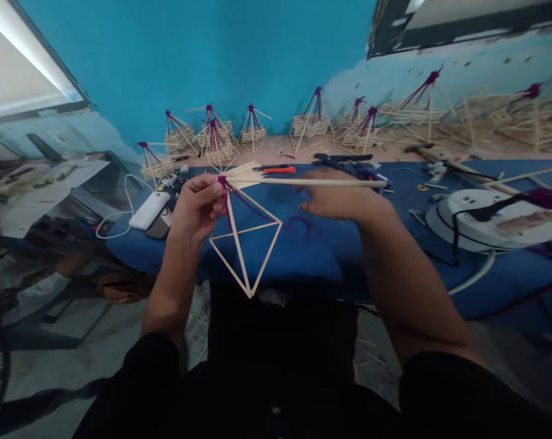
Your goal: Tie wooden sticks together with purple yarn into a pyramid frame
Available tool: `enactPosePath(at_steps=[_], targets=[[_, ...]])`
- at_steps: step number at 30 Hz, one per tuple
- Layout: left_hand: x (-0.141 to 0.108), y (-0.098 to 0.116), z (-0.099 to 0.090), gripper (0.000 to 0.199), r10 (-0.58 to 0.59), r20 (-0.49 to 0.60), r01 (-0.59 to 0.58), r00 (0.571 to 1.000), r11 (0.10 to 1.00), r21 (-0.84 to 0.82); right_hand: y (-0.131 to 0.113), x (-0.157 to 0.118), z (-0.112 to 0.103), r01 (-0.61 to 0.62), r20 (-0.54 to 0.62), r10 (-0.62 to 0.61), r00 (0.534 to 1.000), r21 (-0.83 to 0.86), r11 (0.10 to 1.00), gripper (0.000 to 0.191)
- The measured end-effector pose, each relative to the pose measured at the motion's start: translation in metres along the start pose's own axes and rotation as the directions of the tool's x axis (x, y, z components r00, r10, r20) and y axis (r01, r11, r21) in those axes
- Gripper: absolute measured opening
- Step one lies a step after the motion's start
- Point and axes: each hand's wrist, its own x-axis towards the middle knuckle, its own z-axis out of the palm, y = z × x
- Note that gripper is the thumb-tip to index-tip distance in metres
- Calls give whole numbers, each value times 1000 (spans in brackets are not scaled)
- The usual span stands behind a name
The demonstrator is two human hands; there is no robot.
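Observation:
My left hand (196,204) pinches the purple yarn joint (222,180) of a frame of thin wooden sticks (240,256). Its lower part forms a triangle hanging over the table's near edge. One long stick (322,182) runs from the joint to the right. Purple yarn (253,205) trails from the joint down toward a corner of the frame. Behind the long stick, my right hand (333,196) is stretched out over the table, its fingers apart and partly blurred. Loose purple yarn (303,225) shows just below it.
Several finished-looking stick structures with purple tops (213,143) line the wall. Behind the joint lie a bundle of sticks (246,174) and an orange-black cutter (276,169). A white power bank (148,210) is left; dark pliers (344,161) and a round white device (463,222) are right.

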Motion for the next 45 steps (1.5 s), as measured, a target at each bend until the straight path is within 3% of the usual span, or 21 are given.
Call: enactPosePath(at_steps=[3, 6, 11, 12, 14, 18, 22, 25, 28, 31, 33, 36, 40, 43, 45], targets=[[0, -1, 2, 28, -8, -35, 7, 999, 999, -32, -8, -16, -6, -67, -187, 44, 981, -115, 991, 40], [-1, -3, 8, 30, 5, -33, -8, 999, 996, -91, -26, -29, 4, 29, -389, -28, 921, -3, 1000, 34], [-4, -9, 12, 32, -20, 4, 21, 1000, 994, -103, -68, -47, 42, 322, -734, -122, 668, 138, 936, 9], [-5, -11, 13, 32, -28, 17, 30, 999, 995, -97, -74, -49, 49, 338, -754, -114, 647, 150, 929, 8], [-6, -14, 15, 33, -33, 23, 35, 999, 995, -93, -84, -53, 60, 326, -756, -89, 648, 171, 930, 9], [-7, -18, 19, 39, -23, 16, 24, 1000, 993, -113, -90, -57, 75, 191, -708, -18, 706, 166, 967, 14], [-10, -20, 23, 34, -41, 53, 46, 998, 994, -102, -91, -57, 85, 139, -677, -35, 735, 99, 985, 30], [-11, -21, 25, 32, -42, 79, 50, 996, 994, -100, -93, -56, 84, 176, -619, -52, 784, 142, 974, 32], [-10, -21, 25, 32, -28, 85, 37, 996, 993, -111, -95, -59, 72, 316, -563, -138, 815, 233, 920, 18], [-5, -23, 20, 28, -11, 47, 16, 999, 995, -99, -94, -70, 56, 452, -561, -201, 803, 352, 820, 19], [-2, -26, 16, 25, 0, 9, 0, 1000, 998, -68, -94, -81, 46, 467, -594, -163, 788, 404, 787, 19], [-2, -32, 12, 20, 33, -12, -33, 999, 999, -2, -98, -104, 39, 424, -644, -53, 763, 438, 792, 17], [-8, -40, 15, 14, 139, 38, -143, 990, 980, 136, -110, -130, 35, 311, -691, 92, 717, 436, 845, 18], [-14, -41, 21, 11, 307, 114, -328, 945, 898, 293, -120, -141, 23, 244, -755, 81, 651, 309, 919, 13], [-18, -39, 25, 8, 422, 185, -460, 888, 792, 401, -125, -142, 7, 256, -760, 6, 650, 226, 940, 11]])
